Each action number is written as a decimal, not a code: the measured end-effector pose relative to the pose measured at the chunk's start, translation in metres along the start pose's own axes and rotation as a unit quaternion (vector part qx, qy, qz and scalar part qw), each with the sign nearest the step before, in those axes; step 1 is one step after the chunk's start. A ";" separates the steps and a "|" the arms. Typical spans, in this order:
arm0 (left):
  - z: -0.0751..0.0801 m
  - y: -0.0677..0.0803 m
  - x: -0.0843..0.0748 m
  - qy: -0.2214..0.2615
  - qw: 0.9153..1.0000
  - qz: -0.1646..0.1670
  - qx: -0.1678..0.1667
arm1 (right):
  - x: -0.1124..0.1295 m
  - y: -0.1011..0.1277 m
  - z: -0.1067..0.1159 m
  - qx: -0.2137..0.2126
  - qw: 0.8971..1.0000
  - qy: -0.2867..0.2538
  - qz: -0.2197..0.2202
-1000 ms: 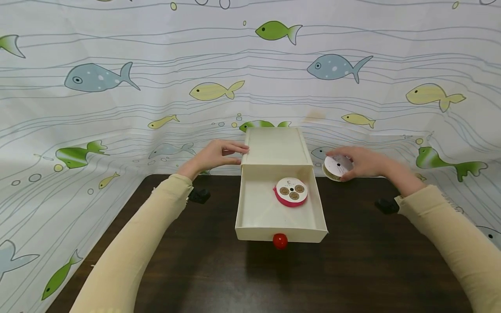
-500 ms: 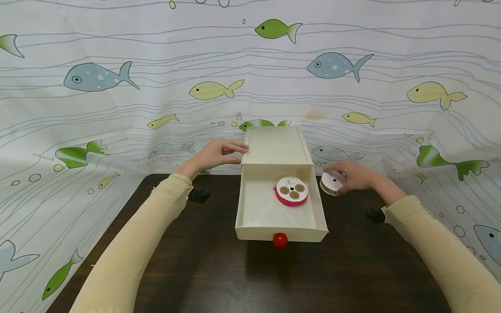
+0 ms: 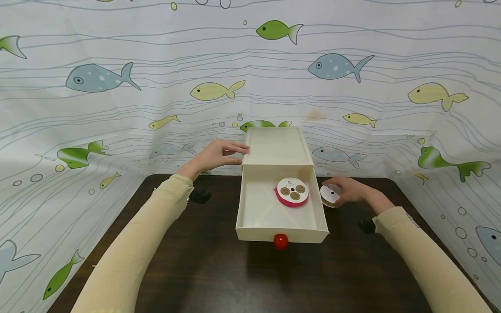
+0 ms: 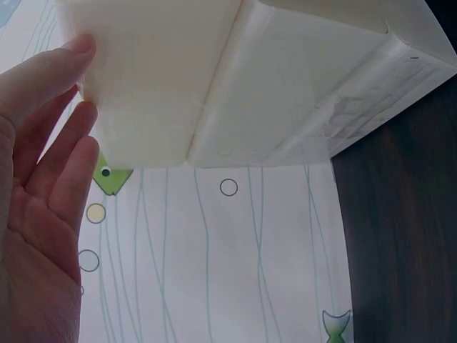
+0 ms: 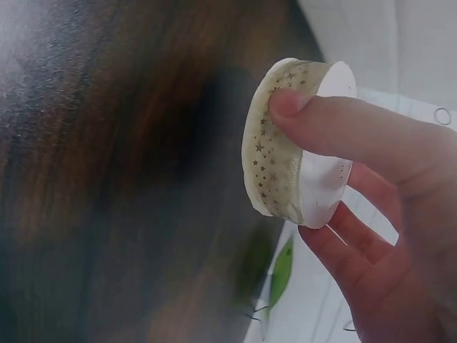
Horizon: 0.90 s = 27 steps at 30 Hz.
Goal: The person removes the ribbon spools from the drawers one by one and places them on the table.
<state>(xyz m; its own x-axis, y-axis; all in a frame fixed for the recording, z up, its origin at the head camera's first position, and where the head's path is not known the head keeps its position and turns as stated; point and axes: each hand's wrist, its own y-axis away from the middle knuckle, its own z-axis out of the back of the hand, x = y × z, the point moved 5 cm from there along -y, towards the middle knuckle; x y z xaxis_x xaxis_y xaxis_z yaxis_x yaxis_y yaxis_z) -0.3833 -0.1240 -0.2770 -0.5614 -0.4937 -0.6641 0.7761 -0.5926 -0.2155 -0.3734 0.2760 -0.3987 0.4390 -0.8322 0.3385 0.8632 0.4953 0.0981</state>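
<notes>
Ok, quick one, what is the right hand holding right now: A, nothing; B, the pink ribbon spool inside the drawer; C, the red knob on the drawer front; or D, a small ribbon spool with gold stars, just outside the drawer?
D: the right hand pinches the star ribbon spool outside the drawer, while the pink spool lies untouched inside it.

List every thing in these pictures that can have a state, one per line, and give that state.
Drawer: pulled open from its box.
Box: upright on the table, touched at its side by the left hand.
Pink ribbon spool: lying flat inside the drawer.
Gold star ribbon spool: on edge, pinched in the grip of the right hand, outside the drawer.
</notes>
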 end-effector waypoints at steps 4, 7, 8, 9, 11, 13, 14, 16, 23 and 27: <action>0.001 0.000 -0.001 -0.003 1.000 -0.001 0.000 | -0.006 -0.001 -0.009 0.005 1.000 -0.009 -0.021; 0.001 0.001 -0.001 -0.005 1.000 0.002 0.000 | -0.008 -0.003 -0.012 0.006 1.000 -0.016 -0.025; 0.001 0.001 -0.001 -0.006 1.000 0.003 0.000 | -0.009 -0.004 -0.013 0.006 0.999 -0.017 -0.027; 0.001 0.001 -0.001 -0.010 1.000 0.003 0.000 | -0.010 -0.005 -0.014 0.008 0.999 -0.018 -0.030; 0.000 0.001 -0.002 -0.013 1.000 0.005 0.000 | -0.011 -0.006 -0.016 0.010 0.999 -0.018 -0.036; 0.000 0.001 -0.002 -0.013 1.000 0.007 0.000 | -0.013 -0.007 -0.018 0.014 0.999 -0.019 -0.044; 0.000 0.001 -0.002 -0.013 1.000 0.007 0.000 | -0.014 -0.008 -0.018 0.016 0.999 -0.021 -0.048; 0.000 0.000 -0.001 -0.014 1.000 0.008 -0.001 | -0.016 -0.008 -0.019 0.019 0.998 -0.023 -0.055; 0.000 0.000 -0.001 -0.019 1.000 0.008 -0.003 | -0.022 -0.010 -0.026 0.030 0.996 -0.032 -0.081; -0.001 0.000 0.000 -0.019 1.000 0.008 -0.003 | -0.024 -0.011 -0.028 0.034 0.995 -0.033 -0.092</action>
<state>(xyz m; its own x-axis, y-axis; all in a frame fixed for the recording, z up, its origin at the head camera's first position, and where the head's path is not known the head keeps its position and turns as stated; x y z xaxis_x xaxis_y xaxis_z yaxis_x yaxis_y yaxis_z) -0.3828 -0.1237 -0.2774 -0.5590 -0.5277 -0.6396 0.7871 -0.5803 -0.2091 -0.3861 0.2834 -0.4343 0.2558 -0.8936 0.3689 0.9073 0.3536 0.2274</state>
